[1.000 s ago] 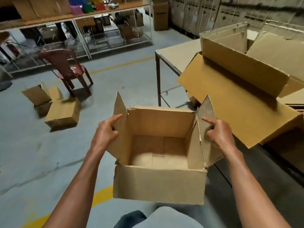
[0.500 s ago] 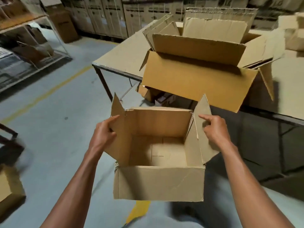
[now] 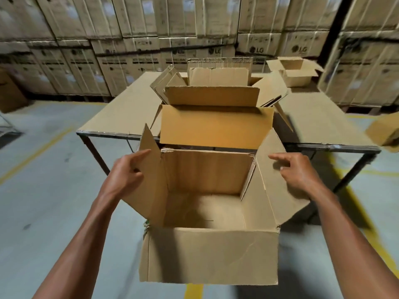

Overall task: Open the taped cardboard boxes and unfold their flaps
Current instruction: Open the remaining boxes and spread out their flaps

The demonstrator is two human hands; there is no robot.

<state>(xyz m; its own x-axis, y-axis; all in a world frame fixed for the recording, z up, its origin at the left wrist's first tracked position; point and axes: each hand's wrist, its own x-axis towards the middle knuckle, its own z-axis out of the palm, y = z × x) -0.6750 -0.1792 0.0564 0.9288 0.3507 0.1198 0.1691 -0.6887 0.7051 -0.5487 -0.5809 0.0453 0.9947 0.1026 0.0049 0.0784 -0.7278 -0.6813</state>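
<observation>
Four flaps unfolded on brown cardboard box (image 3: pixel 207 212), held mid-air before table (image 3: pixel 121 113); left hand (image 3: pixel 125 175) pinching side flap, right hand (image 3: pixel 295 169) grip loose against opposite flap.

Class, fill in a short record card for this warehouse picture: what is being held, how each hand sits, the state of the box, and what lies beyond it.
held item: open cardboard box, empty inside
left hand: grips the left side flap, which stands upright
right hand: rests on the right side flap, which is folded outward
near flap: folded down over the front
beyond: table bearing a larger open box and a small open box
background: stacked printed cartons
floor: grey with yellow lines
</observation>
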